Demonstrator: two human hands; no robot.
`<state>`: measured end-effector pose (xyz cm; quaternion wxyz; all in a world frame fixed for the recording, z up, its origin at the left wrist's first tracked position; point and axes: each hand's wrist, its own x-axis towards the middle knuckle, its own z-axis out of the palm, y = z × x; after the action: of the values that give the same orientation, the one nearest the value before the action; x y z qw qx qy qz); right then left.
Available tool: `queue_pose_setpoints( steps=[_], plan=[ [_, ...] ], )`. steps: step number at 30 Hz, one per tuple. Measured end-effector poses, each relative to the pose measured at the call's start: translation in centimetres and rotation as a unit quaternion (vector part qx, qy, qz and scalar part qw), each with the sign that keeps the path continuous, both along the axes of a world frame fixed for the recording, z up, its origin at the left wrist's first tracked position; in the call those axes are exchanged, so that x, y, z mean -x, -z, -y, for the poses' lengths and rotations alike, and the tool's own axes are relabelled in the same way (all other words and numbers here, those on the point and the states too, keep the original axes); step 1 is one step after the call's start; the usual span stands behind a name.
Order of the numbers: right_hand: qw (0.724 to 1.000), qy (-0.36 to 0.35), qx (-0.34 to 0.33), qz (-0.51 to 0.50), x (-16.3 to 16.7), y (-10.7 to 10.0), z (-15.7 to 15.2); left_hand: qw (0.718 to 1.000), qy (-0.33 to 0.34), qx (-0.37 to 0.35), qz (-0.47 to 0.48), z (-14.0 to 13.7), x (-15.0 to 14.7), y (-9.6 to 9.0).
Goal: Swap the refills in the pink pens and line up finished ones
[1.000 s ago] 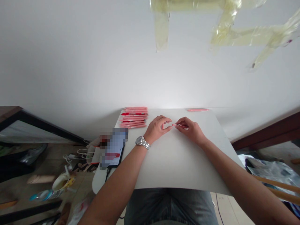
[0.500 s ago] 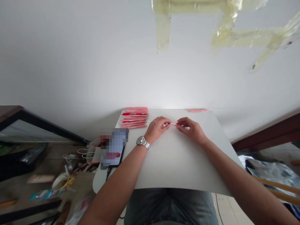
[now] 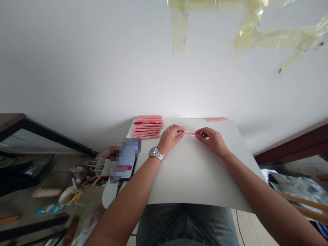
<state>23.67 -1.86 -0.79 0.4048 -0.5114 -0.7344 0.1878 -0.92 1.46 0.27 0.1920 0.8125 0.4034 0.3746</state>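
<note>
A slim pink pen (image 3: 190, 133) is stretched level between my two hands, above the middle of the white table (image 3: 197, 177). My left hand (image 3: 171, 137), with a metal watch on its wrist, pinches the pen's left end between thumb and fingers. At the other end, the thumb and fingertips of my right hand (image 3: 211, 139) are closed on it. Both tips of the pen are hidden by fingers. A pile of pink pens (image 3: 148, 127), with a few redder ones among them, lies at the back left. One single pink pen (image 3: 217, 120) rests along the back edge at right.
A phone (image 3: 126, 160) with a blurred screen and a cable lies on the table's left edge. Behind the table rises a white wall (image 3: 102, 68) with yellowed tape. A cup (image 3: 68, 196) and a bottle (image 3: 47, 209) are on the floor at left; plastic bags (image 3: 302, 188) are at right.
My hands have drawn slightly apart, so more of the pen shows between them. The right fingers have shifted toward its right end. The view has moved slightly.
</note>
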Motion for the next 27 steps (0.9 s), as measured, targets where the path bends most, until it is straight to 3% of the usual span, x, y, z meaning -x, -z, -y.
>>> queue_pose_setpoints(
  steps=[17, 24, 27],
  plan=[
    [0.999, -0.009, -0.018, 0.035, 0.02, -0.29, 0.17, 0.999, -0.015, -0.013, -0.035, -0.26, 0.07, 0.49],
    [0.996, -0.014, -0.039, 0.077, 0.16, -0.42, 0.04, 0.989, -0.146, -0.030, -0.013, -0.55, 0.69, 0.58],
    [0.994, -0.011, -0.057, 0.097, 0.31, -0.54, 0.01, 0.987, -0.156, -0.022, -0.013, -0.68, 0.86, 0.68]
  ],
)
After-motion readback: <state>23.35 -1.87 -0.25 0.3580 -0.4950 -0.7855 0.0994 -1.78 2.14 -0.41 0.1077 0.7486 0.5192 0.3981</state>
